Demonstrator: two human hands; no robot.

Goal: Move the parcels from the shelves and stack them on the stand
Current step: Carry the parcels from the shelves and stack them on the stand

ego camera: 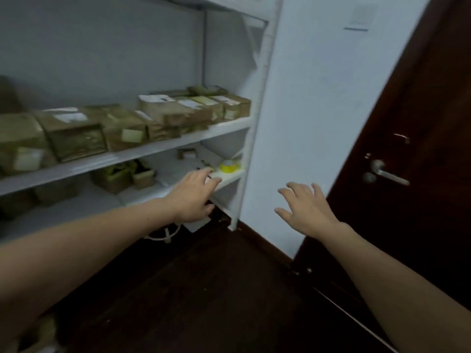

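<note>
While the brown cardboard parcels with white labels (pixel 163 113) are sitting in a tight row on the middle board of the white shelving unit (pixel 153 151), neither of the hands is holding anything. The left hand (pixel 193 197) is hovering at the front edge of the lower white shelf board (pixel 229 178), fingers extended and loosely parted, near a yellow roll of tape (pixel 229 166). Whether its fingertips are touching the board cannot be told through the blur. The right hand (pixel 305 210) is hovering in the air in front of the white side wall (pixel 318 110), fingers spread, well apart from every parcel. A few smaller brown cardboard boxes (pixel 119 175) are resting further left on the lower board. The stand is not appearing in view.

Handling assessment: the parcels are presenting as stiff, taped cartons, likely light to moderate in weight. Their contents are unknown, so they are best treated as fragile. The taped, glossy faces are likely offering a somewhat slippery surface. Because the cartons are touching side to side, their side faces are not open to a grip where they stand. The advisable hold is to draw one carton forward by its front face, then take it with both hands on opposite sides or under the base, keeping it level for stacking.
</note>
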